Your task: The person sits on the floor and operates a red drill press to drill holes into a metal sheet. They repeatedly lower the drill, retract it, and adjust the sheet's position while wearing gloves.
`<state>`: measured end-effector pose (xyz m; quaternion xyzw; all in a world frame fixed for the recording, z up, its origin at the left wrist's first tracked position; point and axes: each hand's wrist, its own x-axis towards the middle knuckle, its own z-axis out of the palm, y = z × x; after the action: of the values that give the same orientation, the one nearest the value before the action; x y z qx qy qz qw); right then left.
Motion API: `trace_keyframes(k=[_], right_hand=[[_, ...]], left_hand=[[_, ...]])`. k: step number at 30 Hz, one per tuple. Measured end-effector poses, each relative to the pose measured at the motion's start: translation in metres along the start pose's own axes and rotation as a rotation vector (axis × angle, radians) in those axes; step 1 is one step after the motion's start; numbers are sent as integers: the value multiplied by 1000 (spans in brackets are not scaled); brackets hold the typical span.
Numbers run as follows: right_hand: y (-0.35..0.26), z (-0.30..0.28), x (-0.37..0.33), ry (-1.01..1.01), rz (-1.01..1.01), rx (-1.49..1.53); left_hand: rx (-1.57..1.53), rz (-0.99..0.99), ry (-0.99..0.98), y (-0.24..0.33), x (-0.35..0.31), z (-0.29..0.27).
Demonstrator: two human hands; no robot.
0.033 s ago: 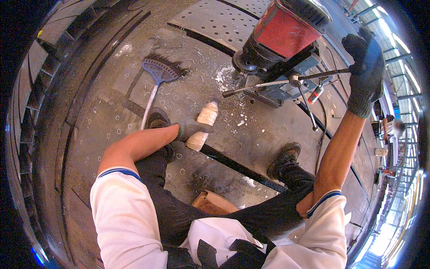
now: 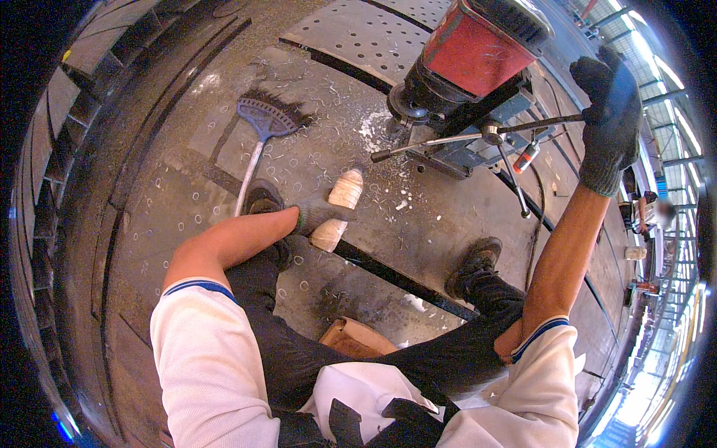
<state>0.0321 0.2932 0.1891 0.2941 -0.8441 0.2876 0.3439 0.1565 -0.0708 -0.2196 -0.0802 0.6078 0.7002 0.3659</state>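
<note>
Wearing a dark grey knit glove, my left hand [image 2: 320, 215] is wrapped round the middle of a ribbed, whitish plastic bottle [image 2: 347, 188]. The bottle is tilted, its narrower end pointing away from me toward the drill, and the glove covers its midsection. On the right, my gloved right hand [image 2: 611, 123] is raised and closed round the end of a feed lever [image 2: 545, 122]. That lever is one of several spokes on the hub of a red and black magnetic drill [image 2: 478, 56], which stands on the steel plate [image 2: 314, 149].
Metal shavings and white residue [image 2: 373, 134] lie round the drill's foot. A blue-headed broom [image 2: 265, 123] rests at the left. Beyond is a plate with drilled holes [image 2: 351, 33]. My shoes [image 2: 478, 265] are on the plate, near a brown container [image 2: 357, 337]. Another person [image 2: 648, 209] is at far right.
</note>
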Motion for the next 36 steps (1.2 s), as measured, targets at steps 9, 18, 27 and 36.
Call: trace_keyframes(k=[9, 18, 27, 36], right_hand=[[-7, 5, 4, 68, 164, 151], [8, 0, 4, -2, -11, 22], [6, 4, 3, 0, -4, 62], [-6, 9, 2, 49, 74, 75]], left_hand=[[86, 33, 46, -7, 9, -8], [193, -101, 88, 21, -12, 5], [164, -77, 43, -13, 13, -14], [202, -82, 46, 4, 0, -3]])
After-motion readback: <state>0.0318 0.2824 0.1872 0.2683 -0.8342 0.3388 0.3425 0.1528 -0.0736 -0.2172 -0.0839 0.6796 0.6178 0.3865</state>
